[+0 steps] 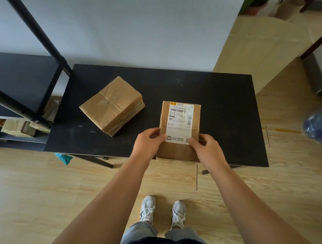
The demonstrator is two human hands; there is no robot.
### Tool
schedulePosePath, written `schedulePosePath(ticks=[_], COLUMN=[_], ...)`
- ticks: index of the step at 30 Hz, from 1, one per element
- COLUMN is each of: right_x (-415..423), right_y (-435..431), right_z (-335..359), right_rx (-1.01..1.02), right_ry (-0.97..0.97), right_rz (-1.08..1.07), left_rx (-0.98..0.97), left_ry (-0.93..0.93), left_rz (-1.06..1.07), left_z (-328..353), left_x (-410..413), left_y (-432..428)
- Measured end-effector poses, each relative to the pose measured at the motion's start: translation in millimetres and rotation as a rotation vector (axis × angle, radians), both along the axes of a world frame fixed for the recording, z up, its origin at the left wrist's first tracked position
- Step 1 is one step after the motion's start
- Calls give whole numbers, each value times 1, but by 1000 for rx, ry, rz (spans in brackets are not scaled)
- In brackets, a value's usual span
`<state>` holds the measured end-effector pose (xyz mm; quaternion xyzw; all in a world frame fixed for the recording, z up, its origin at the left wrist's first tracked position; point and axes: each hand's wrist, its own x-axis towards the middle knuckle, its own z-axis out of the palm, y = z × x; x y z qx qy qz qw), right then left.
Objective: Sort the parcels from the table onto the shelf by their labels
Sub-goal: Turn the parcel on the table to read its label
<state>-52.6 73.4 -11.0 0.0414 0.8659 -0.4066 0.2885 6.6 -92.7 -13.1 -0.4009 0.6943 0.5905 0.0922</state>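
Two parcels on the black counter (229, 93), one in both hands.

The labelled parcel (179, 124) stands at the counter's near edge; the left hand (148, 140) and right hand (206, 147) have their fingers closed on its lower sides. The taped parcel (112, 105) lies left of it, label unseen. Best read the label squarely, then lift level toward the shelf (17, 89) left of the counter.

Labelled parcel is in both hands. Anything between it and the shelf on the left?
Yes: the taped parcel lies on the table between the labelled parcel, held by left hand and right hand, and the shelf. Lifting over it should clear.
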Motion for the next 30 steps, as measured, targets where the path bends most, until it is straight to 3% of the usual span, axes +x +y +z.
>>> schedulePosePath(ticks=[6,10,17,30], right_x=[8,15,27,34], right_y=[8,14,14,24], right_z=[37,67,99,135], right_rx=[-60,-204,-357,-452], right_ry=[78,52,95,153], right_rz=[-31,-67,-108,-208], left_rx=[119,162,68,-3], left_ry=[92,170,259,342], left_rz=[79,74,127,87], left_z=[32,58,102,145], left_x=[17,26,32,35], left_y=[-9,-10,-6,9])
